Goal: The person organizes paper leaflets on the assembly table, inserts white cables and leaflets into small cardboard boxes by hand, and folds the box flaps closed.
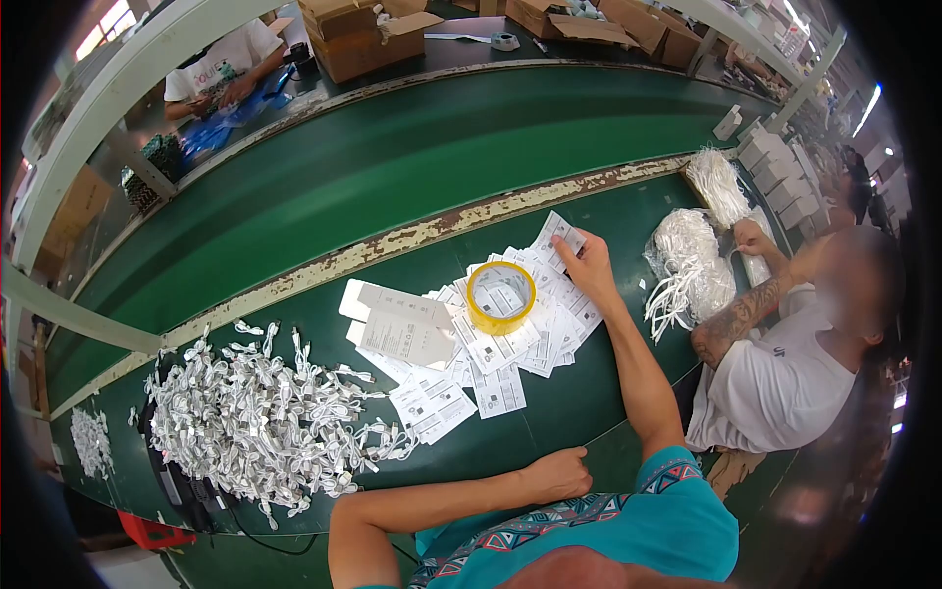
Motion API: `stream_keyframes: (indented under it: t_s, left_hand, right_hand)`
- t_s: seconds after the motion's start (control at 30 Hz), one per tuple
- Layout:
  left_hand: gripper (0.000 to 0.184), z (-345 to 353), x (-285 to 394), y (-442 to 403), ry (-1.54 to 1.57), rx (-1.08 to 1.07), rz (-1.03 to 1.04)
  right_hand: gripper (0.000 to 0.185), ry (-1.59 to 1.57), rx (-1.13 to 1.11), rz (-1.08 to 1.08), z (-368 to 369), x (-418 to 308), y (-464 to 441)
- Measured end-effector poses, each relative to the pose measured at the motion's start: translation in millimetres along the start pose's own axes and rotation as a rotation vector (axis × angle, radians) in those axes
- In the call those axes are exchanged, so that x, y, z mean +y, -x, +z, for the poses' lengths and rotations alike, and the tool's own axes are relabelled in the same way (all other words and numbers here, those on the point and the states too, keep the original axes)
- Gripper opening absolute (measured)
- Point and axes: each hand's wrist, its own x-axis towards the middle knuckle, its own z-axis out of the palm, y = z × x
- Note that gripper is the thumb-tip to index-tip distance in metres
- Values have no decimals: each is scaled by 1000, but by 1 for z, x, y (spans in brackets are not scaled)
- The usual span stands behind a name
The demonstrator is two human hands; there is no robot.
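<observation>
My right hand (589, 265) reaches over the green table and pinches a printed paper leaflet (552, 232) at the far edge of a spread pile of leaflets (432, 404). On that pile lies a roll of yellow tape (501, 327). Left of the tape, an unfolded white carton (407, 329) with printed text rests partly over the papers. My left hand (557, 475) is closed in a fist by the near table edge, with no object showing in it. A large heap of bundled white cables (255, 422) with plugs covers the table's left side.
A co-worker (785, 363) sits at the right, one hand near plastic-wrapped white cables (692, 270). White boxes (775, 172) are stacked behind. Beyond a worn ledge (392, 247) runs a green belt (392, 167). Another person (231, 64) and cardboard boxes (358, 44) are across it.
</observation>
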Motion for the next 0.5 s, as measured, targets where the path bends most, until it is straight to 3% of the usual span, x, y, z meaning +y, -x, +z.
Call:
stream_keyframes:
  t_s: [0.5]
  left_hand:
    - [15,-1,0,0,-9,-2,1]
  right_hand:
    - [22,-1,3,-9,0,6,-1]
